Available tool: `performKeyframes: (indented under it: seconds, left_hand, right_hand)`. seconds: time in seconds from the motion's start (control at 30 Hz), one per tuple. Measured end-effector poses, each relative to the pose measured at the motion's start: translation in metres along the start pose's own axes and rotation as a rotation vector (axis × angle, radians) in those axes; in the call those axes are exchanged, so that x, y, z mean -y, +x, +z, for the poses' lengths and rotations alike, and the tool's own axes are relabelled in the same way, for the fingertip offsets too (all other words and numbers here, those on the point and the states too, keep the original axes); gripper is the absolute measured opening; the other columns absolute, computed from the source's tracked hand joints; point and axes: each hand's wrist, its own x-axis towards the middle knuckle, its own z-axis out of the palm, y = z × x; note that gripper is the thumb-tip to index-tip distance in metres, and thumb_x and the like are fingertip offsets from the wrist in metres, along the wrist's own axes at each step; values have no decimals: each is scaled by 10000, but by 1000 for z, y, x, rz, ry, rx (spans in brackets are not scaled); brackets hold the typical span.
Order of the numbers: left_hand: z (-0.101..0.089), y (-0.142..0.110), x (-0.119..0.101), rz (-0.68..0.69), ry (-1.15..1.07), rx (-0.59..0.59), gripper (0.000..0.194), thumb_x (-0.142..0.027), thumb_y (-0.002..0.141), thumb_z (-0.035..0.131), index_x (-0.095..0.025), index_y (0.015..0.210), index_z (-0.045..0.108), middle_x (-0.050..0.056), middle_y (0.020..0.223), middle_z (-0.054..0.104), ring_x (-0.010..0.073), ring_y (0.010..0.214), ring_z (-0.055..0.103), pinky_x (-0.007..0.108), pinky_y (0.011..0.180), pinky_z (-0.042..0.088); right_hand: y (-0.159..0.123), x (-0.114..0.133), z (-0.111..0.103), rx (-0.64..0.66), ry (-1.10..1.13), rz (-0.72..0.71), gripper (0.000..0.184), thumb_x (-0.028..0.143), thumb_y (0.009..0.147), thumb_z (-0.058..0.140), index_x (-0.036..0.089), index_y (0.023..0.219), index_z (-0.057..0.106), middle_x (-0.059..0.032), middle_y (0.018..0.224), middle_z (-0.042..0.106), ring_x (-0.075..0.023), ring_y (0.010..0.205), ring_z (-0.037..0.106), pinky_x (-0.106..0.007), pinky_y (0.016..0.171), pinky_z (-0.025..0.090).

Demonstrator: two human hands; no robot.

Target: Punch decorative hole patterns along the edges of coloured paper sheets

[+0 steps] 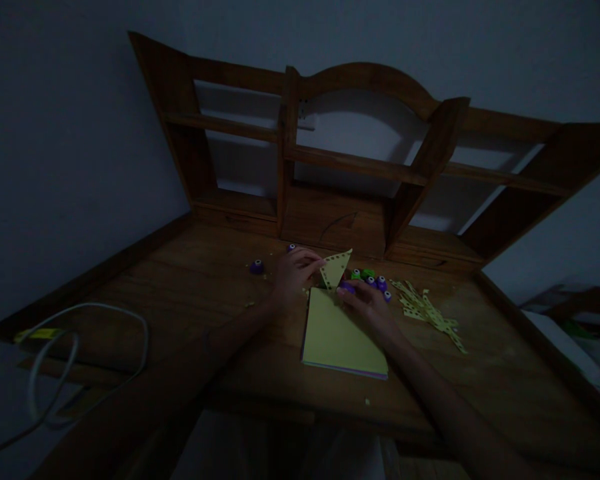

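Note:
Between the thumb and fingers of my left hand (295, 272) is a yellow triangular paper piece (334, 269), held upright, with small holes punched along its edges. My right hand (367, 303) is closed around a small purple craft punch (347, 287) at the lower right corner of that piece. Below both hands lies a stack of coloured paper sheets (343, 333), yellow on top. More purple punches (381, 284) and green punches (367, 273) stand just beyond my right hand. One purple punch (257, 267) sits left of my left hand; another (291, 248) is partly hidden behind it.
Punched yellow paper strips (430, 312) lie heaped on the wooden desk (485, 373) at the right. Tiny paper scraps are scattered about. A wooden shelf unit (350, 163) rises at the back. A white cable (145, 327) loops over the left side. The room is dim.

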Motion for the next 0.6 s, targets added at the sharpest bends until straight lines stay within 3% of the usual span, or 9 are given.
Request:
performKeyframes:
  seconds: [0.1,0.23,0.43,0.6]
  left_hand:
    - [2,0,3,-170,-223,76,238,-368,754,705,-167,842,614,35,863,668,166,823,641,297,758,511]
    - [6,-2,3,-338,-535,86,239,-297,740,710,-165,780,515,14,847,643,150,819,635,293,765,516]
    - [7,-6,-5,-355,-696,148,176,-211,754,652,-179,725,481,-7,751,554,132,711,576,262,661,505]
    - [6,-7,-8,-364,-675,165,198,-221,728,663,-191,686,472,1,720,506,140,680,534,257,604,495]
  right_hand:
    - [0,1,-1,16,-6,7,310,465,744,708,206,913,683,-27,828,664,-173,722,583,-275,640,449]
    - [-2,2,-4,82,-180,-6,332,505,790,649,199,913,689,-29,840,679,-189,752,599,-273,644,435]
    - [-4,1,-5,128,-491,-121,360,530,830,585,198,886,713,-32,829,686,-198,735,612,-276,637,431]
    - [-4,-1,-4,63,-652,-278,251,426,828,609,211,898,719,-58,915,679,-214,826,601,-292,700,438]
